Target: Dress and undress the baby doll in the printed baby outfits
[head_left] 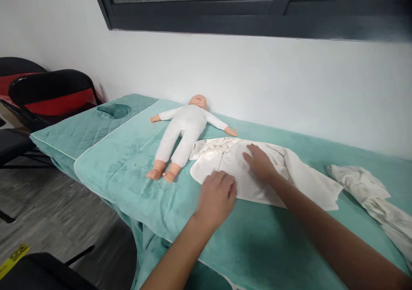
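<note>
A baby doll (184, 132) in a white bodysuit lies on its back on a teal towel (128, 161), its head toward the wall. To its right a cream baby garment (289, 178) is spread flat. My right hand (259, 161) rests palm down on the garment's middle, fingers stretched out. My left hand (216, 195) lies at the garment's near edge, fingers bent downward and pressing on the cloth's border.
The towel covers a teal padded massage table (80, 129) with a face hole (114, 110) at the left end. A second crumpled patterned cloth (370, 195) lies at the right. Black and red chairs (48, 94) stand to the left. The white wall runs behind.
</note>
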Demonstrator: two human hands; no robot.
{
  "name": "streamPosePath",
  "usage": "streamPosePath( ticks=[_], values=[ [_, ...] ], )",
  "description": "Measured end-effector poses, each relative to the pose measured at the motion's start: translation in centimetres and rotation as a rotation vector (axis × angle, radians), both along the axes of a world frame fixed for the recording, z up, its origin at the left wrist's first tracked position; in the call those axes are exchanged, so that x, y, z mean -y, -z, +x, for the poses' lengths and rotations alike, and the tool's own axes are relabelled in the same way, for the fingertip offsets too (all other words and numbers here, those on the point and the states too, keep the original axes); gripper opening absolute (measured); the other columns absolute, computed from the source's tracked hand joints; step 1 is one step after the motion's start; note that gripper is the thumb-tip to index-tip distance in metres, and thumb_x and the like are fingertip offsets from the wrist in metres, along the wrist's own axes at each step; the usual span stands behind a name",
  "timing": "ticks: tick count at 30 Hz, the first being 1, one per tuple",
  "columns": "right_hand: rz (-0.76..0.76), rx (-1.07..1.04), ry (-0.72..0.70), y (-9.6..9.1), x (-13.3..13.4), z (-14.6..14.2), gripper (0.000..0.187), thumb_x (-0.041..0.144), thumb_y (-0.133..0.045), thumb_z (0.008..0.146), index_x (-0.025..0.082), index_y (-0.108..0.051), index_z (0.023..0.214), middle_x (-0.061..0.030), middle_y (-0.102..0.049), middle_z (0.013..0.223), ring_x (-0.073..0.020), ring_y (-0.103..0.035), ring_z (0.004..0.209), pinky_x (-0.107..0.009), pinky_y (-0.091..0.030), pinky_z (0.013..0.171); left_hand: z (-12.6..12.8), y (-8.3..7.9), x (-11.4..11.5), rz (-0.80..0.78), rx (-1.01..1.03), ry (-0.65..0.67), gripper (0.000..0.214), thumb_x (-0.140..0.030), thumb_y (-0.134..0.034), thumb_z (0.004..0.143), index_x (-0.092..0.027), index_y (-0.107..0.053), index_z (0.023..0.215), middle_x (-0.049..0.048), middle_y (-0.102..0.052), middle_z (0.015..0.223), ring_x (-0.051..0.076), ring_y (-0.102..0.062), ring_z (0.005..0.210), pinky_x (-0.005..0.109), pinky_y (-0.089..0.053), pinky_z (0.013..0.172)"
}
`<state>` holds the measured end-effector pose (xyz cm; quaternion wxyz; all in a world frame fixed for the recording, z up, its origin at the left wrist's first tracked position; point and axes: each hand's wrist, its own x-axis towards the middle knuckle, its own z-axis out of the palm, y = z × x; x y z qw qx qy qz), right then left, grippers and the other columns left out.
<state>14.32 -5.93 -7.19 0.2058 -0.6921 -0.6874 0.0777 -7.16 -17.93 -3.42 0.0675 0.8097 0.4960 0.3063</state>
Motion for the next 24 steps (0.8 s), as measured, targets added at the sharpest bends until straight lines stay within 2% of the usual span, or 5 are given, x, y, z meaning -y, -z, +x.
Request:
streamPosePath(
  ticks=[5, 8, 13, 18, 24],
  values=[
    [-0.022, -0.416, -0.064, -4.7, -8.2, -5.7, 0.048, 0.045, -0.045, 0.093, 0.018, -0.058, 0.131, -0.0114, -0.06, 0.138, -0.0263, -0.057, 0.124, -0.04, -0.042, 0.106, -8.9, -4.0, -3.1, 0.042, -0.162, -0.408, 0.025, -0.02, -0.047, 0.094, -0.021, -0.062, 0.114, 0.011, -0.058, 0.132, 0.028, -0.054, 0.12, 0.044, -0.049, 0.096],
    [-0.063, -0.444, -0.093, -6.5, -14.3, -10.6, 0.051, 0.044, -0.047, 0.094, 0.014, -0.055, 0.135, -0.0133, -0.058, 0.14, -0.0262, -0.056, 0.125, -0.039, -0.04, 0.107, -11.8, -4.3, -4.8, -0.053, -0.308, -0.557, 0.027, -0.025, -0.053, 0.091, -0.02, -0.062, 0.116, 0.0141, -0.052, 0.142, 0.034, -0.052, 0.125, 0.049, -0.049, 0.095],
    [-0.219, -0.488, -0.179, -8.3, -21.6, -15.6, 0.062, 0.06, -0.056, 0.088, 0.011, -0.064, 0.124, -0.0181, -0.066, 0.13, -0.0308, -0.062, 0.116, -0.037, -0.048, 0.098, -13.1, -3.6, -6.2, -0.312, -0.401, -0.596, 0.043, -0.052, -0.062, 0.085, -0.022, -0.061, 0.117, 0.0172, -0.035, 0.156, 0.039, -0.052, 0.126, 0.052, -0.051, 0.089],
    [-0.56, -0.659, -0.21, -9.4, -24.3, -17.0, 0.057, 0.059, -0.059, 0.088, 0.012, -0.067, 0.119, -0.0153, -0.074, 0.114, -0.027, -0.07, 0.098, -0.036, -0.057, 0.086, -13.6, -3.5, -5.6, -0.463, -0.404, -0.611, 0.038, -0.049, -0.069, 0.079, -0.03, -0.062, 0.111, 0.0158, -0.046, 0.142, 0.032, -0.064, 0.096, 0.047, -0.053, 0.073],
    [-0.621, -0.739, -0.435, -12.2, -22.4, -16.1, 0.039, 0.037, -0.05, 0.098, 0.006, -0.066, 0.115, -0.0163, -0.073, 0.114, -0.025, -0.068, 0.101, -0.036, -0.056, 0.089, -13.2, -5.1, -4.0, -0.328, -0.367, -0.655, 0.018, -0.035, -0.06, 0.085, -0.026, -0.063, 0.1, 0.0116, -0.054, 0.121, 0.025, -0.061, 0.082, 0.038, -0.05, 0.066]
  ],
)
